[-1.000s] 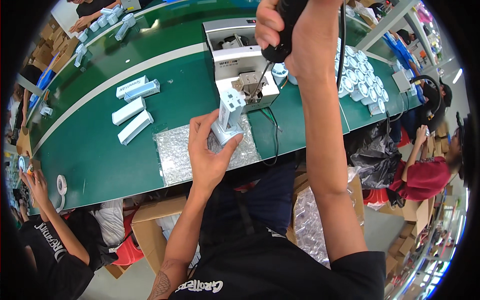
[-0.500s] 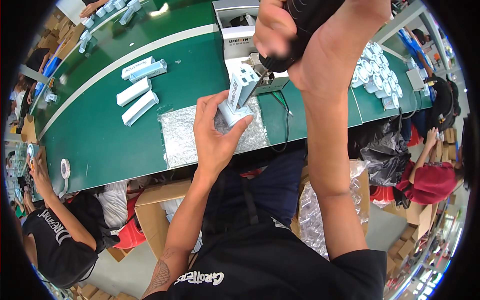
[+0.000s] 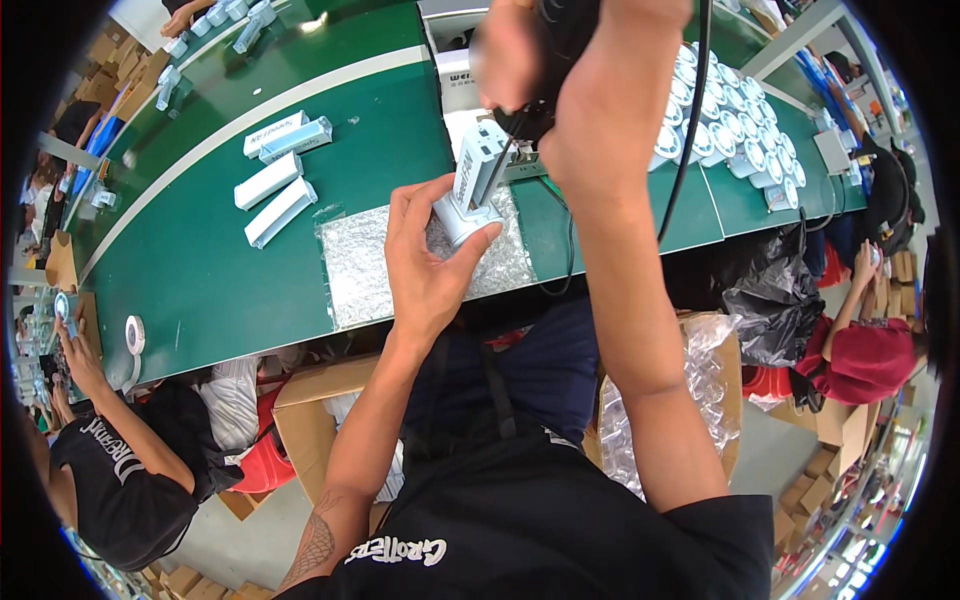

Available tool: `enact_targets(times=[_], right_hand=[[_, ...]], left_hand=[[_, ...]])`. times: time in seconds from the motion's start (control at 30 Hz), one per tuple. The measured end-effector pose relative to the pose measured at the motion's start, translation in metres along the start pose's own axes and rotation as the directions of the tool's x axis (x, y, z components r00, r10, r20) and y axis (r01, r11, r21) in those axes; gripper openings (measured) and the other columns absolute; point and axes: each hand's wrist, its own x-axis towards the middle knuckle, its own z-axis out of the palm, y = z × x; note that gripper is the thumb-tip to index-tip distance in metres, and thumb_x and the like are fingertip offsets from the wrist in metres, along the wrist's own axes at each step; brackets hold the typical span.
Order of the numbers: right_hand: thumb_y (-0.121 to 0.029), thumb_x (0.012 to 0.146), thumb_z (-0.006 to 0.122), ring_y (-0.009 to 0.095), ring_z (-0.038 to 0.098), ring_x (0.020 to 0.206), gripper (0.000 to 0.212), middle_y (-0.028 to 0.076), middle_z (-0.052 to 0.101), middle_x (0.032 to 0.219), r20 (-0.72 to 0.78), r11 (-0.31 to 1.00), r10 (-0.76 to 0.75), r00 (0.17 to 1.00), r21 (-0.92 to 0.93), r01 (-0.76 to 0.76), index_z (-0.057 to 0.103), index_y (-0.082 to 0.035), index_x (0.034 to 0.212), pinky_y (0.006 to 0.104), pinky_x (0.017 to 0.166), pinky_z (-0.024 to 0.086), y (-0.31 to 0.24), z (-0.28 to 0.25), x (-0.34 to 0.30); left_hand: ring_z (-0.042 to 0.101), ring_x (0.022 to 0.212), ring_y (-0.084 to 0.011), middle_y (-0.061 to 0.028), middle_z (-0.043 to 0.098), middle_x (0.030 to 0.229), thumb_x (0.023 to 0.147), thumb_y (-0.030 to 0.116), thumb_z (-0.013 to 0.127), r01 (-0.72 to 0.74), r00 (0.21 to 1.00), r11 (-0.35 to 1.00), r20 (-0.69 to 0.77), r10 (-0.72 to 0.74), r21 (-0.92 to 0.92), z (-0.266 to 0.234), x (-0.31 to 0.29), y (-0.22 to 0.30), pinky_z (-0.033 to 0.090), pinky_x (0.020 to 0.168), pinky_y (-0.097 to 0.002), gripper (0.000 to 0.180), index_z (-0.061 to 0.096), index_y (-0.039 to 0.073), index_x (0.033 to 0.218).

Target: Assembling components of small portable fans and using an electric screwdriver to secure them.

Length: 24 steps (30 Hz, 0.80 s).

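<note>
A pale-blue housing [image 3: 481, 160] is held by its base in the curled grip of the left hand [image 3: 428, 265], over a silvery sheet [image 3: 362, 285] on the desk [image 3: 190, 270]. A black driver [image 3: 568, 45] is clasped in the right hand's [image 3: 598, 110] closed grip; the boxy machine [image 3: 452, 72] behind is partly blocked. Four pale cases [image 3: 272, 182] are laid leftward, round-topped units [image 3: 738, 135] massed rightward.

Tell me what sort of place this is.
Likely a factory assembly workshop: a long green workbench, many matching pale blue parts clustered together, and a co-worker in black alongside.
</note>
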Motion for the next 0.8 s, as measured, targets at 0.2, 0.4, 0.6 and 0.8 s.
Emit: enact_targets(times=[0.2,0.4,0.6,0.8], right_hand=[[-0.081,0.097,0.042,0.014,0.046,0.038,0.079,0.002,0.046,0.048,-0.457,0.955,0.224,0.861,-0.073,-0.287,0.050,-0.009,0.065,0.0265,0.039,0.036,-0.032,0.012,-0.005],[-0.087,0.091,0.040,0.013,0.042,0.034,0.082,0.002,0.042,0.044,-0.244,0.923,-0.225,0.944,-0.363,0.126,0.047,-0.010,0.065,0.0267,0.034,0.035,-0.022,-0.022,0.029],[-0.084,0.093,0.041,0.014,0.043,0.034,0.080,0.002,0.043,0.044,-0.158,0.945,-0.112,0.981,-0.323,0.055,0.047,-0.012,0.059,0.0271,0.034,0.034,0.001,-0.029,0.033],[-0.085,0.093,0.039,0.012,0.042,0.033,0.080,0.000,0.042,0.043,-0.130,0.947,-0.070,0.989,-0.319,0.025,0.045,-0.014,0.057,0.0265,0.032,0.033,-0.006,-0.025,0.031]], left_hand=[[0.061,0.103,-0.0244,-0.0112,0.058,0.114,0.076,0.009,0.089,0.001,1.000,1.000,-0.014,-0.001,-0.016,-0.001,-0.001,-0.006,0.050,0.090,-0.0352,0.056,0.064,0.000,0.126],[0.058,0.110,-0.0225,-0.0109,0.055,0.120,0.076,0.006,0.089,0.034,0.999,0.964,-0.030,-0.044,-0.265,0.000,-0.005,-0.010,0.051,0.092,-0.0339,0.057,0.065,-0.001,0.127],[0.056,0.111,-0.0219,-0.0094,0.054,0.116,0.074,0.010,0.091,0.022,1.000,0.986,-0.017,-0.025,-0.165,-0.006,-0.005,-0.012,0.049,0.097,-0.0354,0.059,0.067,0.000,0.127],[0.056,0.109,-0.0210,-0.0080,0.056,0.115,0.073,0.010,0.092,0.071,0.996,0.973,-0.037,-0.081,-0.218,-0.003,-0.001,-0.012,0.048,0.098,-0.0347,0.060,0.069,0.000,0.128]])
